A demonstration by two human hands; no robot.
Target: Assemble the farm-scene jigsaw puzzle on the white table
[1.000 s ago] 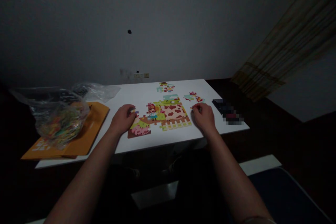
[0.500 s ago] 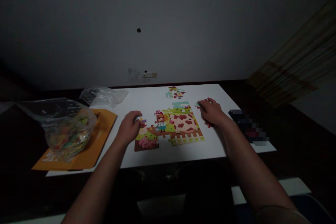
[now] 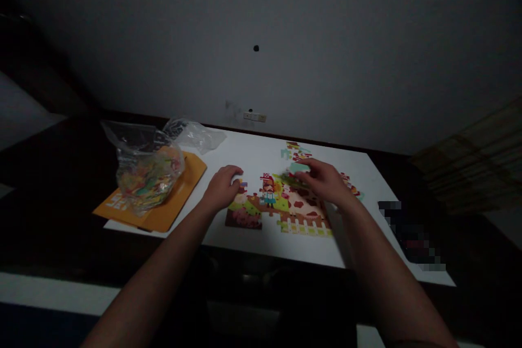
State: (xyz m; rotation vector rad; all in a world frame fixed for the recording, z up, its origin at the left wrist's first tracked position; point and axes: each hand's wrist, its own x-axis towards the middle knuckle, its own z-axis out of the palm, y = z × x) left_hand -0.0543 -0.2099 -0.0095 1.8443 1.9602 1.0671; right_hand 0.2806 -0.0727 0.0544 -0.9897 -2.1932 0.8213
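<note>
A partly joined colourful jigsaw puzzle (image 3: 285, 209) with a cow, a fence and a small figure lies on the white table (image 3: 261, 157). My left hand (image 3: 223, 187) rests curled at the puzzle's left edge, fingers closed on the pieces there. My right hand (image 3: 324, 182) hovers over the puzzle's upper right, pinching a green and blue puzzle piece (image 3: 296, 171) by its fingertips. Small groups of loose pieces lie beyond the puzzle (image 3: 296, 149) and to the right of my right hand (image 3: 351, 187).
A clear plastic bag full of coloured pieces (image 3: 147, 174) sits on an orange folder (image 3: 163, 201) at the table's left. Another crumpled clear bag (image 3: 196, 133) lies behind it. A dark blurred object (image 3: 411, 234) lies at the right edge. A grey wall stands behind.
My right hand has moved left from the loose pieces at the right to above the puzzle's top, now carrying a piece. My head has turned, shifting the view. The left hand stays put.
</note>
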